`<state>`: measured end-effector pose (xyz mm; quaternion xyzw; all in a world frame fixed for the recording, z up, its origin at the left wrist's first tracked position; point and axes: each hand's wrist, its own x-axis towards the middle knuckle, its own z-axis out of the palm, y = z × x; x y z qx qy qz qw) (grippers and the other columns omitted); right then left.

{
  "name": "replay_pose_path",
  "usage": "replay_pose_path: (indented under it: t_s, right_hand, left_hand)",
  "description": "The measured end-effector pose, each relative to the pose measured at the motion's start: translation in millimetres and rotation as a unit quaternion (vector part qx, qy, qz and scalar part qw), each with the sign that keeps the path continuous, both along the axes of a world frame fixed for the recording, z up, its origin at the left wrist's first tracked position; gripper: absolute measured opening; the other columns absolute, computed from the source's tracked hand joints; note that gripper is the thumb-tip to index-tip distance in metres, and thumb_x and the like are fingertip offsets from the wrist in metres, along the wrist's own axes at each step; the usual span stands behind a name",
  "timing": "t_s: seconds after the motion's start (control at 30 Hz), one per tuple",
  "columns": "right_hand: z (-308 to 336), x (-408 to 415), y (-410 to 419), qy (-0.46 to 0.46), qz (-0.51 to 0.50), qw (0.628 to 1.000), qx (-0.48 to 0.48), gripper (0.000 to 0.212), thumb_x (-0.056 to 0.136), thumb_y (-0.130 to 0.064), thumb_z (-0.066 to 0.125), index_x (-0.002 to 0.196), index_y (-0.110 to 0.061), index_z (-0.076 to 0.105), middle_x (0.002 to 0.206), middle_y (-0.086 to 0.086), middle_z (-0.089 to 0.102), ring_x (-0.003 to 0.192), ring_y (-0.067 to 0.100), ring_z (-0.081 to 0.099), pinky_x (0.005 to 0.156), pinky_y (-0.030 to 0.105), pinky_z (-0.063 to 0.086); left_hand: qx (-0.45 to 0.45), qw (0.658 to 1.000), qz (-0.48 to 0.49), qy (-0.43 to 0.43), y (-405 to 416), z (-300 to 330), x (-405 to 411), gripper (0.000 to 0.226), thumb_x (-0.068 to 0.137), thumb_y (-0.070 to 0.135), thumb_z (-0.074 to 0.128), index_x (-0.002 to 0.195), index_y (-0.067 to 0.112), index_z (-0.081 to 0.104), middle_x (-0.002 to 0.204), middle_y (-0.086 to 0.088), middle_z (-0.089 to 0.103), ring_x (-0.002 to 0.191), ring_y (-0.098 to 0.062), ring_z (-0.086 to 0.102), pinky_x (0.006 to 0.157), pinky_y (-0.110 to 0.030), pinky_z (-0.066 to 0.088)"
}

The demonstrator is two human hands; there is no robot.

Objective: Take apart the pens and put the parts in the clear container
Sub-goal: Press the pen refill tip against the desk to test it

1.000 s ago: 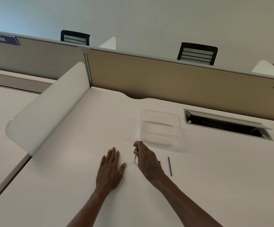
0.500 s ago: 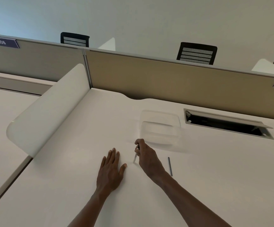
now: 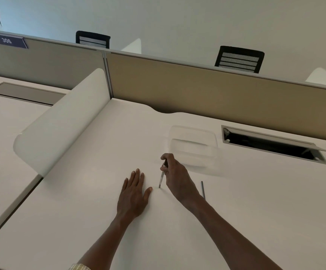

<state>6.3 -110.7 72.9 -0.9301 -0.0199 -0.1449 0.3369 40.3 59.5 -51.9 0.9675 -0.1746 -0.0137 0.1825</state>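
Pen pinched upright in right hand, tip on white desk. Left hand flat, fingers open, at pen's 8 o'clock. Clear container at 1 o'clock; thin rod at 3. Tan partition, chairs behind.

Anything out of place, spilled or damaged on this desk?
Nothing spilled or damaged. The one stray item is a thin dark rod lying loose on the desk, right of the right hand, outside the clear container. That hand holds a pen; the left hand lies flat.
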Motion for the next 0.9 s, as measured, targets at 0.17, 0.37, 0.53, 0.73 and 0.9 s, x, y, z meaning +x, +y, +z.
replay_pose_path:
  t_s: [0.17,0.37,0.53,0.73,0.9]
  right_hand:
    - [13,-1,0,-0.03,0.003,1.0,-0.005,0.033,0.093,-0.002,0.051,0.115,-0.024,0.04,0.094,-0.001,0.065,0.092,0.0,0.059,0.065,0.007,0.036]
    - [28,4,0,-0.053,-0.001,0.999,-0.001,0.037,0.093,0.0,0.053,0.115,-0.027,0.04,0.091,-0.013,0.054,0.084,-0.026,0.048,0.065,-0.002,0.037]
    - [38,8,-1,-0.076,-0.002,0.997,0.004,0.036,0.093,-0.001,0.052,0.115,-0.027,0.041,0.089,-0.016,0.051,0.081,-0.027,0.048,0.067,-0.001,0.037]
    - [44,7,-4,-0.08,-0.006,0.997,0.003,0.032,0.096,-0.006,0.05,0.116,-0.029,0.04,0.09,-0.019,0.052,0.083,-0.025,0.05,0.065,0.0,0.038]
    - [43,2,-9,-0.073,-0.008,0.997,0.01,0.029,0.096,-0.007,0.051,0.114,-0.028,0.043,0.089,-0.015,0.054,0.082,-0.021,0.051,0.065,0.002,0.039]
  left_hand:
    - [-0.001,1.0,-0.002,0.0,-1,-2,0,0.068,0.101,0.053,0.028,0.156,0.014,0.017,0.166,-0.002,0.004,0.153,-0.015,-0.001,0.124,-0.035,0.003]
    - [-0.01,1.0,-0.002,0.004,1,0,0,0.068,0.102,0.052,0.03,0.156,0.013,0.016,0.166,-0.003,0.003,0.153,-0.016,-0.001,0.123,-0.034,0.0]
    - [-0.013,1.0,-0.007,0.009,0,1,-1,0.068,0.102,0.051,0.031,0.156,0.013,0.017,0.166,-0.004,0.004,0.153,-0.017,0.0,0.123,-0.035,0.001]
    - [-0.026,0.999,-0.005,0.022,0,4,-1,0.068,0.102,0.049,0.035,0.156,0.011,0.018,0.166,-0.005,0.006,0.153,-0.019,0.001,0.123,-0.036,0.002]
    - [-0.052,0.997,0.001,0.055,0,8,-3,0.072,0.102,0.048,0.038,0.156,0.008,0.013,0.166,-0.005,0.004,0.153,-0.017,-0.001,0.124,-0.036,0.002]
